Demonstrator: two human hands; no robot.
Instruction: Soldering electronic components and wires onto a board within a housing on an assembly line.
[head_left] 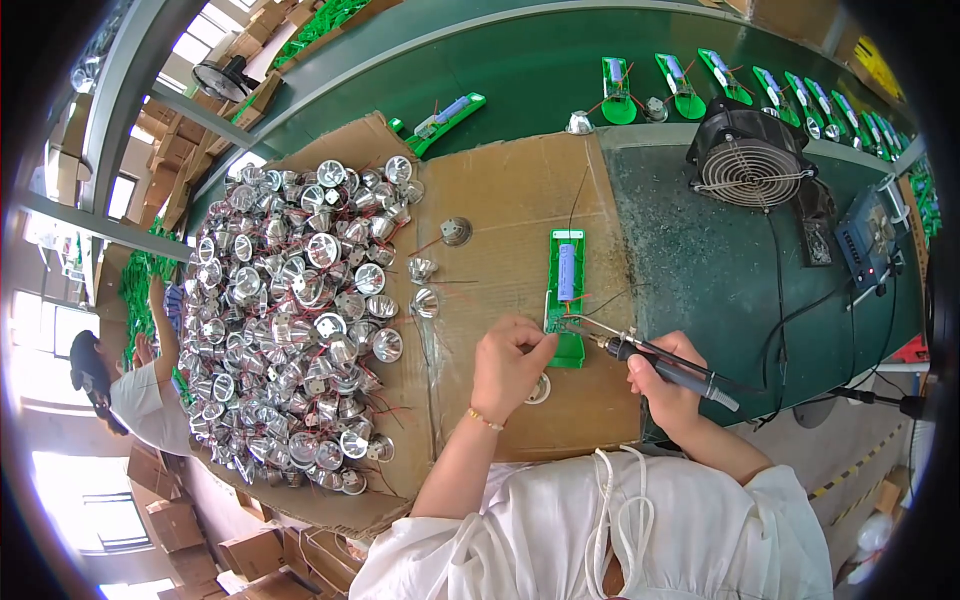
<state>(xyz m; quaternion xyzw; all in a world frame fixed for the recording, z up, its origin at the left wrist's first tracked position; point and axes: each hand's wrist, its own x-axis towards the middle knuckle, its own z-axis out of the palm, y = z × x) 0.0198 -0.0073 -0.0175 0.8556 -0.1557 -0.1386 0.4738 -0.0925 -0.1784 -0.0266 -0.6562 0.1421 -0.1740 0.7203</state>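
A long green plastic housing (569,350) lies on the cardboard in front of me, with a blue cylindrical battery (567,272) and a small circuit board in it. Thin wires stick out around the board. My right hand (668,385) grips a soldering iron (690,377), its tip and a thin metal guide tube reaching the board. Just left of the board, my left hand (512,365) is closed in a pinch; what its fingertips hold is hidden. A reflector cup's round rim (540,389) shows partly beside that hand.
Silvery reflector cups (290,300) are heaped at left, several lying loose beside the heap. A fan (750,165) and a blue soldering station (866,240) stand at right. Green housings (618,92) line the far belt. Another person (140,390) is at far left.
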